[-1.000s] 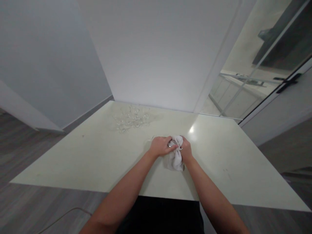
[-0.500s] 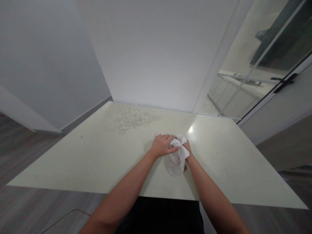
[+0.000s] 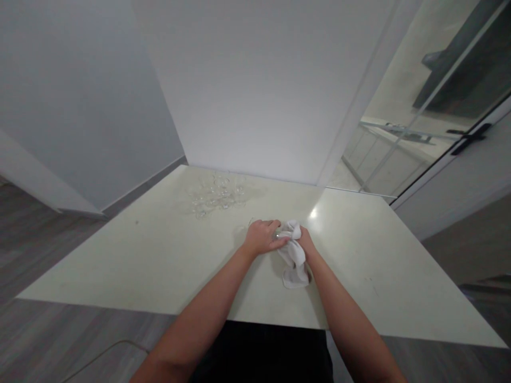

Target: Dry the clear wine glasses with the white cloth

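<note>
Both hands meet over the middle of a pale table (image 3: 139,260). My left hand (image 3: 261,238) is curled round a clear glass (image 3: 276,233) that is mostly hidden under its fingers. My right hand (image 3: 306,242) grips a white cloth (image 3: 294,260), pressed against the glass; the cloth's loose end hangs down toward the table. A bit of the glass rim shows beyond the left knuckles.
Several clear glasses (image 3: 215,196) stand grouped at the far side of the table near the white wall. A glass door with a black handle (image 3: 469,135) is at the right. Grey wood floor surrounds the table.
The cloth has shifted in my right hand and its hanging end now lies lower and further right. Both hands stay in the same spot on the glass.
</note>
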`<state>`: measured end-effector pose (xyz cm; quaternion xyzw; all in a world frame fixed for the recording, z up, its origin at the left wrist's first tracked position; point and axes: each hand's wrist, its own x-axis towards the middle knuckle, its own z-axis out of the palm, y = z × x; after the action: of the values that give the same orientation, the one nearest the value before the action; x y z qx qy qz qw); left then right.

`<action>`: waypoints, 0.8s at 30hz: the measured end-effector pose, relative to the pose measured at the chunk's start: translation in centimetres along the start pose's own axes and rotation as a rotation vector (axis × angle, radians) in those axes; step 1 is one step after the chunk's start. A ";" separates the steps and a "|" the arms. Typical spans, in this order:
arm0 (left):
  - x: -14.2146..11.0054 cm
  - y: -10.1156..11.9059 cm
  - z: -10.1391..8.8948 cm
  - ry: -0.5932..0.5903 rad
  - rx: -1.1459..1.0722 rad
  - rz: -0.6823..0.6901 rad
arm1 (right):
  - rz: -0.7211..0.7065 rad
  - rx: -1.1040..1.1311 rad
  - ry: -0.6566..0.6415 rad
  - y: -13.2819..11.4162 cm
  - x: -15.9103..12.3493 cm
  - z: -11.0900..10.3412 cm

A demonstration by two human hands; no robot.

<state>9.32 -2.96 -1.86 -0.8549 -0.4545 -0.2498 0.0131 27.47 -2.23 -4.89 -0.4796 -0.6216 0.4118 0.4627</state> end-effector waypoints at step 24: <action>0.4 0.0 -0.3 0.200 -0.609 0.000 | -0.053 0.222 0.142 -0.3 -1.2 1.4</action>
<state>9.39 -2.74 -1.41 -0.7906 -0.3554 -0.4572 -0.1988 26.19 -3.58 -5.14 -0.4367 -0.5502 0.4307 0.5667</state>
